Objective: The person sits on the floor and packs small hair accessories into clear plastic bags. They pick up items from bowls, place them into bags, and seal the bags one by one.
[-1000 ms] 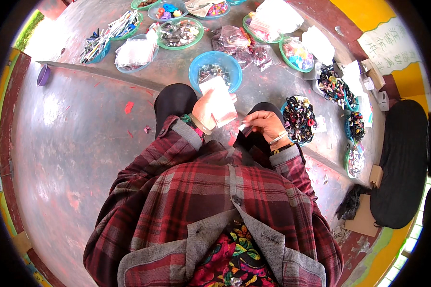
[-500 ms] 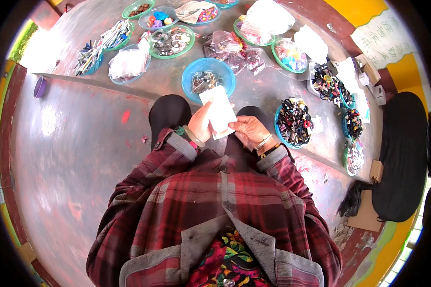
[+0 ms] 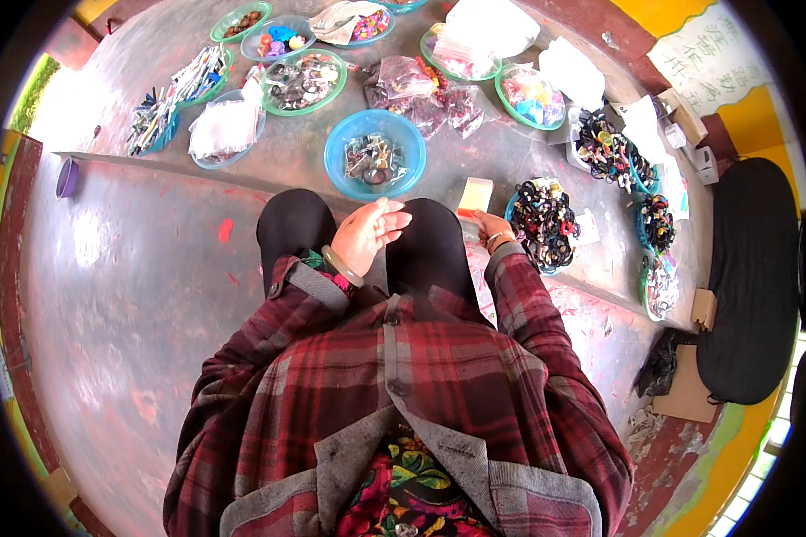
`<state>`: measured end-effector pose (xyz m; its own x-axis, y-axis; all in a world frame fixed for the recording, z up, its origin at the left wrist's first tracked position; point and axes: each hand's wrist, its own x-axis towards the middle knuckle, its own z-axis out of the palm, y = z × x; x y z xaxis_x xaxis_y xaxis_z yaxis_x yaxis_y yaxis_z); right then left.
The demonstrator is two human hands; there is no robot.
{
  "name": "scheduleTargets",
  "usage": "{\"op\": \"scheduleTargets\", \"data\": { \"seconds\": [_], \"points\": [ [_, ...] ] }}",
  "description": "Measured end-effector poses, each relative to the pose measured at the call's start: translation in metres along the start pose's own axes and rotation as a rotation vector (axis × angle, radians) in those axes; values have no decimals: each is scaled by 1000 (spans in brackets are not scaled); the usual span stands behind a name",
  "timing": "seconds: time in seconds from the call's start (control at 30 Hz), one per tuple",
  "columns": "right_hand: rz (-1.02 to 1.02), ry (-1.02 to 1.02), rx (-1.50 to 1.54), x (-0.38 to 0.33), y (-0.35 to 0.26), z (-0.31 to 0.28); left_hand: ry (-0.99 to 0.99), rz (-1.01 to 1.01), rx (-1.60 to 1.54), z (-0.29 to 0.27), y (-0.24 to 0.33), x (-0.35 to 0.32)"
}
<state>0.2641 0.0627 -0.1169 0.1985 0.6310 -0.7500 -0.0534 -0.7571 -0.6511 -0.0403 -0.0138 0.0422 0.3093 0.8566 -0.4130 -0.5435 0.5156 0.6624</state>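
Left hand (image 3: 370, 234) hovers over the knees, fingers loosely curled, gripping nothing; right hand (image 3: 490, 225) pinches a small pale rectangular card (image 3: 475, 194), upright just beside a blue plastic bowl of dark hair ties (image 3: 544, 224); ahead, a round blue plastic bowl (image 3: 375, 158) holds metal clips.
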Motion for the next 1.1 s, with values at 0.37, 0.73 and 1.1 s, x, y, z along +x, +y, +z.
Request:
{"op": "scheduleTargets", "data": {
  "seconds": [0.37, 0.73, 1.1],
  "points": [
    [-322, -370, 439, -121, -45, 21, -19, 48, 32, -4, -6, 1],
    [-467, -642, -317, -213, -85, 62, -51, 189, 207, 7, 1, -13],
    [-428, -600, -140, -208, -88, 73, -91, 145, 397, -3, -2, -16]
  ]
}}
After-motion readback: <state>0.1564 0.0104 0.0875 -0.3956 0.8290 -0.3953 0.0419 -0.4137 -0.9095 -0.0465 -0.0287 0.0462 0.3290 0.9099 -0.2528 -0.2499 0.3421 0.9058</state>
